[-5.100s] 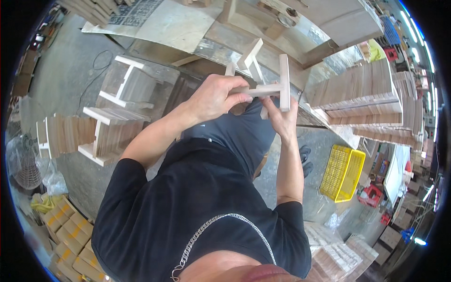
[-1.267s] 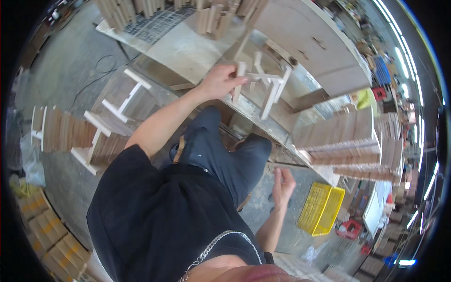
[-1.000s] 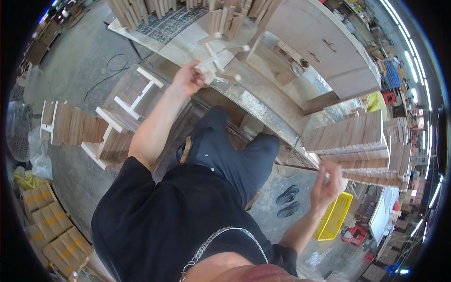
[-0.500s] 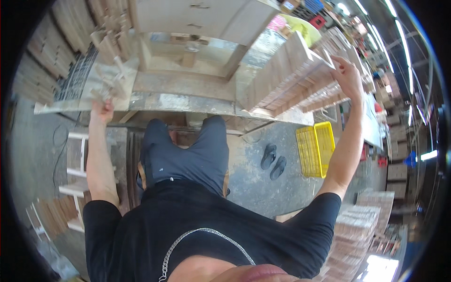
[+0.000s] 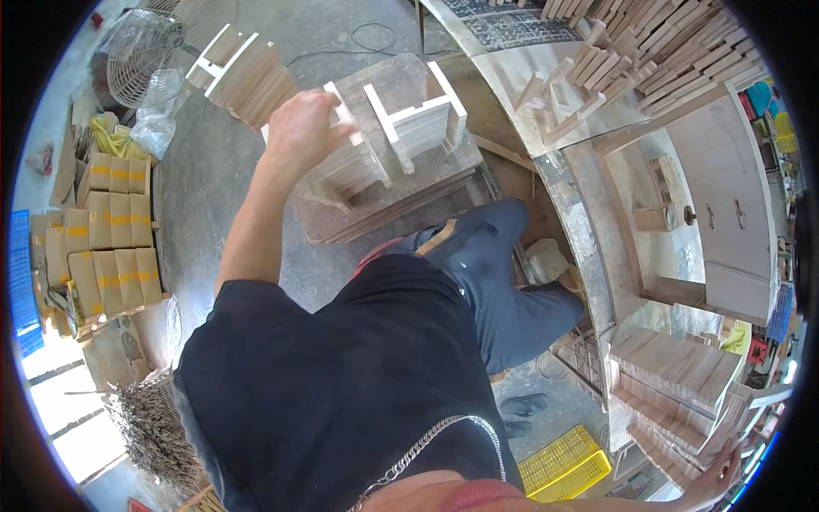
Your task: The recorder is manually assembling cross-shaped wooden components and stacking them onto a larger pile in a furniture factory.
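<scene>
My left hand (image 5: 303, 128) is at the top of a low stack of light wooden pieces (image 5: 351, 175), its curled fingers and thumb around the pale end of a wooden piece (image 5: 343, 111). Motion blurs this hand slightly. Beside it stands another stack of H-shaped wooden pieces (image 5: 422, 124). Both stacks rest on a pile of brown boards (image 5: 392, 205). Far to the lower right, my right hand (image 5: 721, 478) is beside a large stack of wooden panels (image 5: 674, 367) on the workbench, fingers extended and apart. Whether its fingertips touch the stack is unclear.
The workbench (image 5: 563, 192) runs along my right, with a drawer cabinet (image 5: 725, 188) and loose wooden sticks (image 5: 601, 72). Another wooden stack (image 5: 247, 81) is on the floor near a fan (image 5: 149, 55). Cartons (image 5: 119, 230) stand left; a yellow crate (image 5: 563, 465) and sandals (image 5: 522, 405) lie below.
My view and body have turned left. My left hand has moved from the bench edge to the stack on the brown boards. My right hand is still near the panel stack.
</scene>
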`<move>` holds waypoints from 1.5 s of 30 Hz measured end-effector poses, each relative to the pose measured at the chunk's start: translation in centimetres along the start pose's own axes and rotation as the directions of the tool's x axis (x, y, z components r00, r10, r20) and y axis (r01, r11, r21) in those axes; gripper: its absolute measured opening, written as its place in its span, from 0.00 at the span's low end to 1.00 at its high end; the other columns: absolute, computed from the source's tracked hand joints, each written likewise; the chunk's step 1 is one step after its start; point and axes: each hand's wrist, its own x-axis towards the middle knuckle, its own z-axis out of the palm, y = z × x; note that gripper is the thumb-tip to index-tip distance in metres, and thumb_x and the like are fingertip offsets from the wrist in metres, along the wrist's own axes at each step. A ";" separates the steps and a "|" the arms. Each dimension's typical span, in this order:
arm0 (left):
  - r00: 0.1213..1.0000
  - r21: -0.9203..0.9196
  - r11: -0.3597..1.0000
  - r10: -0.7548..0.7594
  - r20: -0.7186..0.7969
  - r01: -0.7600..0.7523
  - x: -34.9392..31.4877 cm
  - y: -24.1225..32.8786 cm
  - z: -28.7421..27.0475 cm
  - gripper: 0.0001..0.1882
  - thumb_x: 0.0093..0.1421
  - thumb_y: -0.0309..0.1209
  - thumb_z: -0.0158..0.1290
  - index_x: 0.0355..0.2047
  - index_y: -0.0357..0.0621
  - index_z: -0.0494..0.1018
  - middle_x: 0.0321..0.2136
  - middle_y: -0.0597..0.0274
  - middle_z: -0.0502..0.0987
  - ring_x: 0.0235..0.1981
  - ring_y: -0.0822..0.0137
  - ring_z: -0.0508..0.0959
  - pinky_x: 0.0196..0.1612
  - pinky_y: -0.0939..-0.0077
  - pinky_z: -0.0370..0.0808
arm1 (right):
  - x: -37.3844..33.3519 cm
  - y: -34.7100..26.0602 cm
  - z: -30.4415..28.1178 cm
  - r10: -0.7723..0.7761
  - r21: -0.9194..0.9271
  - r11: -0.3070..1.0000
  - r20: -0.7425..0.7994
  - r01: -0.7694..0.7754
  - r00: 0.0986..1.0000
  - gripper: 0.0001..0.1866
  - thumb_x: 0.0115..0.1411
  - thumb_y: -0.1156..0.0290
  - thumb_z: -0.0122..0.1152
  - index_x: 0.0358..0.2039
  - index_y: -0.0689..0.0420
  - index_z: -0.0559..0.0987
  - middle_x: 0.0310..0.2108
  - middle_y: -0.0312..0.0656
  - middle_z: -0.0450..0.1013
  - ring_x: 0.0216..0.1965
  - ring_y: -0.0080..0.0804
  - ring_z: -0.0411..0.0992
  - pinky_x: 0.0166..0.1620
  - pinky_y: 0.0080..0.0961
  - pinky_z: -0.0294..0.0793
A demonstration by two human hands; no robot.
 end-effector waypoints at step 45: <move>0.358 -0.970 0.215 0.902 0.242 0.114 -3.6 27.5 12.5 0.12 0.62 0.29 0.65 0.42 0.32 0.81 0.34 0.56 0.85 0.37 0.72 0.84 0.43 0.74 0.80 | -16.9 -35.0 25.7 -0.025 0.843 0.279 0.486 -0.460 0.874 0.12 0.60 0.73 0.71 0.43 0.64 0.84 0.32 0.35 0.80 0.35 0.20 0.75 0.40 0.23 0.75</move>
